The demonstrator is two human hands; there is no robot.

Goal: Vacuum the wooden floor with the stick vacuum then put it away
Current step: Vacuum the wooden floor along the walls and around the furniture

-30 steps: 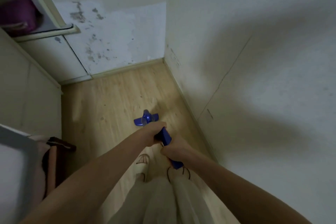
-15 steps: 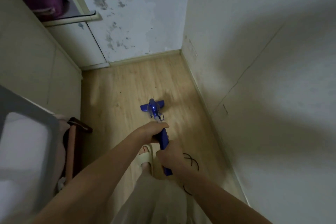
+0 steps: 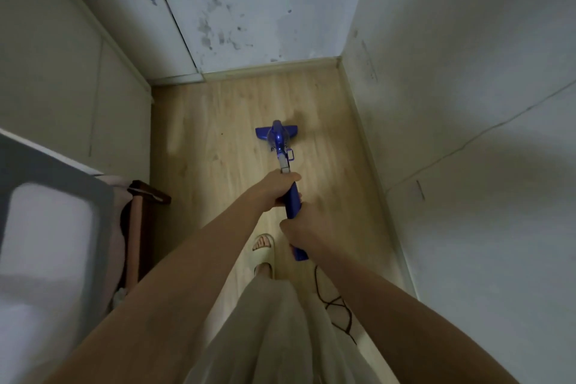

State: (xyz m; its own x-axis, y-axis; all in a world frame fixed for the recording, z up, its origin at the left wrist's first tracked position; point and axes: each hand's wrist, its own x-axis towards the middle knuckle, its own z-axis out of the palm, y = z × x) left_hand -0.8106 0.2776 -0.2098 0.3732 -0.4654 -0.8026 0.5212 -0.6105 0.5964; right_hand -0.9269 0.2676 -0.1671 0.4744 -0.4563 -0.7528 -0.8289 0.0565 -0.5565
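Note:
A blue stick vacuum (image 3: 278,138) stands on the light wooden floor (image 3: 218,140), its wide nozzle flat on the boards a short way from the far corner. My left hand (image 3: 276,190) grips the upper part of the blue handle. My right hand (image 3: 300,229) grips the handle lower down, nearer my body, and covers part of it. The handle's end sticks out below my right wrist.
White walls close the strip on the right (image 3: 467,103) and at the far end. Cabinet fronts (image 3: 78,72) line the left. A dark wooden frame (image 3: 140,212) and a grey-white piece stand at my left. A black cord (image 3: 336,302) lies by my slippered foot (image 3: 264,254).
The vacuum's nozzle has slid forward across the floor, farther from my hands. More of the shaft shows now. Both hands keep their grip, and my view has tilted downward.

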